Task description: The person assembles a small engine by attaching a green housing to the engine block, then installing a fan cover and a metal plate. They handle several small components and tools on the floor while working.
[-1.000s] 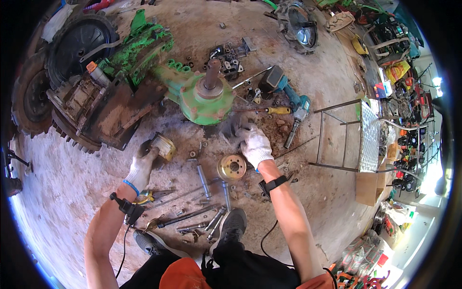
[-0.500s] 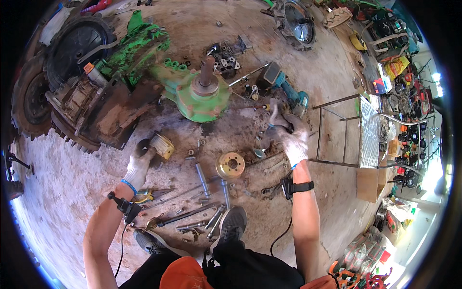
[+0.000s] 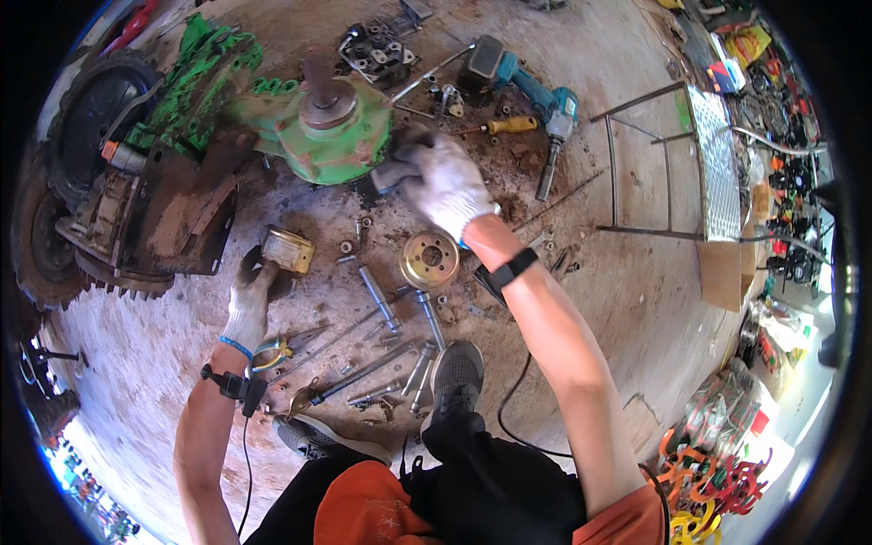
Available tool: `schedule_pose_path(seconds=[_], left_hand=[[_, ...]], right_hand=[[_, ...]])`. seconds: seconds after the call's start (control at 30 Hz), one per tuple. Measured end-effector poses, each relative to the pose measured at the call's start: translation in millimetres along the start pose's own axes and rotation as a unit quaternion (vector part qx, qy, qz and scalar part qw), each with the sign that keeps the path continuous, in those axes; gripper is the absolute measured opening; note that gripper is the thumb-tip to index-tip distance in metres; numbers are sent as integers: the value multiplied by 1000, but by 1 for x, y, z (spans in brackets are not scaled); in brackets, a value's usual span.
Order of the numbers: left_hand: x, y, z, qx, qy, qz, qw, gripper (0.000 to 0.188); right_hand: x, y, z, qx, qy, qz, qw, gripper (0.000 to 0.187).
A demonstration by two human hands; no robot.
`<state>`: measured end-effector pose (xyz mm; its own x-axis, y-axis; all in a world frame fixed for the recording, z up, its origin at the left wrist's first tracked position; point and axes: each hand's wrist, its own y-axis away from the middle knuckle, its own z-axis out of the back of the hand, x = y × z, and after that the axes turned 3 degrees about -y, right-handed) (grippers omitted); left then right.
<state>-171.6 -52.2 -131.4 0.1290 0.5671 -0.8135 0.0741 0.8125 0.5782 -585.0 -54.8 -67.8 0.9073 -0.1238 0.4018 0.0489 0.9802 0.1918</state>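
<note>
My left hand (image 3: 248,295), in a white glove with dark fingertips, is closed around a short yellowish metal cylinder (image 3: 291,252), held low over the floor. My right hand (image 3: 445,186), gloved the same way, reaches to the lower right edge of a green gear housing (image 3: 309,162) with a thick rusty shaft standing up from it. Its fingers are closed on a greyish flat piece (image 3: 391,174), blurred by motion, whose kind I cannot make out. Below that hand a brass-coloured pulley (image 3: 420,272) with holes lies on the floor.
A teal cordless impact wrench (image 3: 560,104) and a yellow-handled screwdriver (image 3: 515,124) lie to the right. Several sockets and bars, including a T-handle wrench (image 3: 377,295), lie before my shoes. A metal-framed stool (image 3: 713,159) lies at right; big toothed wheels (image 3: 50,218) stand at left.
My right hand has swung left and away from me, from beside the impact wrench to the green housing. The view has shifted; my left hand still holds the yellowish cylinder.
</note>
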Motion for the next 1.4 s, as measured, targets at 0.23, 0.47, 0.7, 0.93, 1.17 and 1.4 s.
schedule_pose_path(seconds=[0.23,0.47,0.7,0.93,1.17,1.4], left_hand=[[1,-4,6,22,-18,27,999,72],[0,-1,3,20,-13,28,999,73],[-8,3,-7,11,-95,31,995,73],[-24,25,0,24,-192,56,980,83],[-99,60,34,69,-335,-51,938,77],[-201,65,-9,122,-317,-175,924,90]], right_hand=[[19,-27,-16,17,-23,58,998,59],[29,-57,-31,133,149,57,978,44],[14,-29,-36,67,154,139,976,81],[2,-14,-51,54,58,172,982,68],[-4,5,-44,-11,-63,124,990,46],[7,-50,-37,97,128,128,979,26]])
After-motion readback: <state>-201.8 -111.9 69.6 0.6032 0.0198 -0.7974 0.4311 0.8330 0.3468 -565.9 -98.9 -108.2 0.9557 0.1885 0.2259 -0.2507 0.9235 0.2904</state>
